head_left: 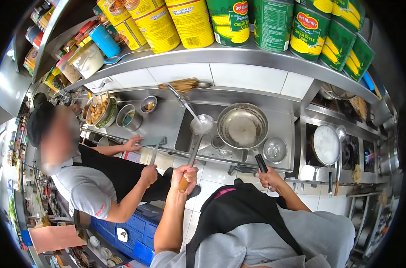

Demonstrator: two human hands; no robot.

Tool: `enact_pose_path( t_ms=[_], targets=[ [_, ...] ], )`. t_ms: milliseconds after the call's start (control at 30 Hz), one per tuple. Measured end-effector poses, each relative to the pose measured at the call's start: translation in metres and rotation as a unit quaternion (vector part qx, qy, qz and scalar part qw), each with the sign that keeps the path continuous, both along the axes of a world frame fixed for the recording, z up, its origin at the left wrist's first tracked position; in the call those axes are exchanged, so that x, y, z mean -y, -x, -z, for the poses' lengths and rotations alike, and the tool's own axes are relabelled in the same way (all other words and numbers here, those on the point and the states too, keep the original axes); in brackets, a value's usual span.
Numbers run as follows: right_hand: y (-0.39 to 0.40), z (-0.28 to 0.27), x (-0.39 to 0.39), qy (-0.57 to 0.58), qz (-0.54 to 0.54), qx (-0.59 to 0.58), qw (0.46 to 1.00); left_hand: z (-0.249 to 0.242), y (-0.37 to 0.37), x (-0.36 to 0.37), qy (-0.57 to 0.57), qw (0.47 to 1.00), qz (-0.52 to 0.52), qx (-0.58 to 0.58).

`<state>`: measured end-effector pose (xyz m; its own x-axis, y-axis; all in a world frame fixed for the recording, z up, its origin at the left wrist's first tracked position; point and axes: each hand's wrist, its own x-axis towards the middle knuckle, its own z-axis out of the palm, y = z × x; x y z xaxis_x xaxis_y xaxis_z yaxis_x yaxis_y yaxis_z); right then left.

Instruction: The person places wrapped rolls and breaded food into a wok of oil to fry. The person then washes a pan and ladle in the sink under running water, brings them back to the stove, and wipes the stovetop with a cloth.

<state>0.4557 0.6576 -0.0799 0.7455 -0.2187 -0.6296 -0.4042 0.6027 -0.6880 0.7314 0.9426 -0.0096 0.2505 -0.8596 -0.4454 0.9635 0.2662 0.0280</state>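
Observation:
My left hand is wrapped round the wooden handle of a ladle, whose round metal bowl is over the sink, just left of the wok. With its fingers closed round the black handle, my right hand holds a large metal wok. The wok looks empty, its inside stained, and it is over the right part of the sink. A faucet reaches toward the ladle bowl. Close to the wok's right side is a metal bowl.
At the left, a co-worker holds a knife-like tool near a flat block. Food bowls and a metal pot stand behind. A pan of white liquid is on the right stove. Cans line the shelf above.

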Motion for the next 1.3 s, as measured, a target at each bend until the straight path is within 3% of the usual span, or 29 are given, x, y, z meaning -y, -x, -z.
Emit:
enact_pose_path(
  t_ms=[1300],
  targets=[
    [-0.003, -0.003, 0.007, 0.005, 0.000, -0.016, 1.000, -0.004, 0.004, 0.002, -0.022, 1.000, 0.005, -0.007]
  ],
)
